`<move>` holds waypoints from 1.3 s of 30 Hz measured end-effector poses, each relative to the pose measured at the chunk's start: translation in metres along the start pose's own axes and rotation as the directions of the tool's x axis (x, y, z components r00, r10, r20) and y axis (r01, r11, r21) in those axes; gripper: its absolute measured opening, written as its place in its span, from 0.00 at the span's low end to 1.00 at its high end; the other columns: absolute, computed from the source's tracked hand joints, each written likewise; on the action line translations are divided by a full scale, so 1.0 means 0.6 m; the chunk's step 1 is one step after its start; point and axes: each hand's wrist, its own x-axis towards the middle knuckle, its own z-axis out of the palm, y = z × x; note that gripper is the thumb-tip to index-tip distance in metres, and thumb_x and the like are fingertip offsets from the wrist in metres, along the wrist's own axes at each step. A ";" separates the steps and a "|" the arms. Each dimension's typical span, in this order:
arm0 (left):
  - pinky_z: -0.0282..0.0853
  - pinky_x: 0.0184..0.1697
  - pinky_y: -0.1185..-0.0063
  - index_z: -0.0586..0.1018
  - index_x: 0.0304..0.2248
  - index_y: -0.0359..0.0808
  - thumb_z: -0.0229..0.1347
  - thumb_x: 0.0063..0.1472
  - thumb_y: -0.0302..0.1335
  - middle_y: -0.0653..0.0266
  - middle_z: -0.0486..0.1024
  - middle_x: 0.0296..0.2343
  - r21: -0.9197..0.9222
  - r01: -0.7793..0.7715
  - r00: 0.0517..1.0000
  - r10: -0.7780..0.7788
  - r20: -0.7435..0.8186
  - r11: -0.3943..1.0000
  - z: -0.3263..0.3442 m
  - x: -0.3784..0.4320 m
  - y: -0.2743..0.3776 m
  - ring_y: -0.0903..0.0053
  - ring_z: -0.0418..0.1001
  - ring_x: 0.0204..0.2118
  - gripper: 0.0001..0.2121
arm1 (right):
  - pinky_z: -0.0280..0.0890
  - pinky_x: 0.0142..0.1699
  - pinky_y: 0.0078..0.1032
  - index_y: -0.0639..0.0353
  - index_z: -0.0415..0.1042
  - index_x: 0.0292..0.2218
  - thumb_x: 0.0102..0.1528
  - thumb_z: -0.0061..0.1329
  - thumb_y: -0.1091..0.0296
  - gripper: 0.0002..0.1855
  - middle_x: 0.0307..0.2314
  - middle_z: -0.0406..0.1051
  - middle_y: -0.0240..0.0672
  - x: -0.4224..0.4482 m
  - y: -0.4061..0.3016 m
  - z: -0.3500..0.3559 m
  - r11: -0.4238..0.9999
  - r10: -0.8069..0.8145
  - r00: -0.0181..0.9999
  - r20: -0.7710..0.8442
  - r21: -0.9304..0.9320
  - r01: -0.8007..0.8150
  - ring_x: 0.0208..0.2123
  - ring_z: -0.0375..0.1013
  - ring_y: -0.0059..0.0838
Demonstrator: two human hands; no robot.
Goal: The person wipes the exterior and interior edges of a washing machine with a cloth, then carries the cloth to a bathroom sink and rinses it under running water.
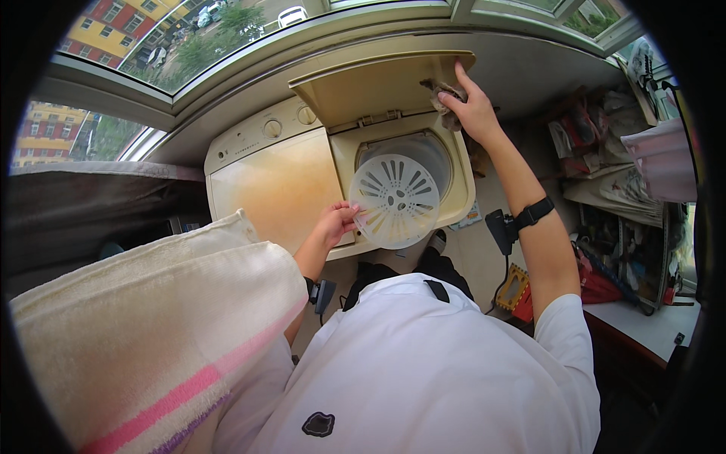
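Between thumb and fingers, my left hand (337, 223) grips the rim of a round, slotted plastic spin-tub cover (391, 227). The cover is tilted over the front of the open spin tub (441, 162) in a yellowed twin-tub washing machine (272, 181). My right hand (475, 110) presses a crumpled brown rag (445, 102) against the raised spin-tub lid (380, 85) near its right end. One finger of that hand reaches the lid's upper edge. The lid stands up on its hinge behind the tub. Part of the tub's inside is hidden by the cover.
A whitish towel with pink stripes (170, 318) hangs close on the left. Windows (227, 45) rise behind the machine. To the right stand loaded shelves (641, 227), a white tabletop (641, 323) and a yellow-and-red object (516, 289) low down. Control knobs (273, 129) line the machine's back panel.
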 end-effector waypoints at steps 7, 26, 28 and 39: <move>0.62 0.36 0.80 0.61 0.33 0.29 0.46 0.46 0.24 0.60 0.66 0.29 0.023 -0.122 0.992 0.121 0.018 0.992 0.061 0.031 0.019 0.75 0.65 0.32 0.13 | 0.50 0.42 0.19 0.61 0.46 0.45 0.38 0.43 0.63 0.32 0.35 0.57 0.47 -0.007 0.001 -0.003 0.999 0.000 1.000 0.019 0.033 -0.001 0.38 0.57 0.35; 0.63 0.28 0.80 0.63 0.33 0.33 0.44 0.47 0.23 0.63 0.65 0.25 0.249 -0.119 0.935 0.192 -0.296 0.961 -0.042 -0.030 0.074 0.78 0.64 0.28 0.11 | 0.48 0.43 0.17 0.58 0.44 0.46 0.39 0.43 0.67 0.33 0.37 0.56 0.43 -0.013 0.007 0.010 0.992 -0.010 0.999 0.048 0.124 0.004 0.39 0.55 0.30; 0.63 0.29 0.80 0.62 0.33 0.33 0.44 0.47 0.24 0.63 0.65 0.25 0.236 -0.144 0.886 0.232 -0.401 0.961 -0.087 -0.048 0.094 0.78 0.64 0.28 0.11 | 0.47 0.44 0.18 0.57 0.44 0.46 0.39 0.43 0.67 0.33 0.39 0.55 0.44 -0.014 0.002 0.014 0.990 -0.011 0.998 0.055 0.143 0.003 0.41 0.55 0.32; 0.62 0.30 0.81 0.62 0.35 0.32 0.43 0.48 0.27 0.62 0.64 0.28 0.321 -0.253 0.642 0.406 -0.650 0.913 -0.232 -0.091 0.098 0.78 0.63 0.30 0.13 | 0.51 0.37 0.12 0.58 0.43 0.46 0.40 0.43 0.68 0.33 0.25 0.60 0.33 -0.022 0.004 0.028 0.986 0.020 0.998 0.052 0.162 -0.028 0.28 0.58 0.19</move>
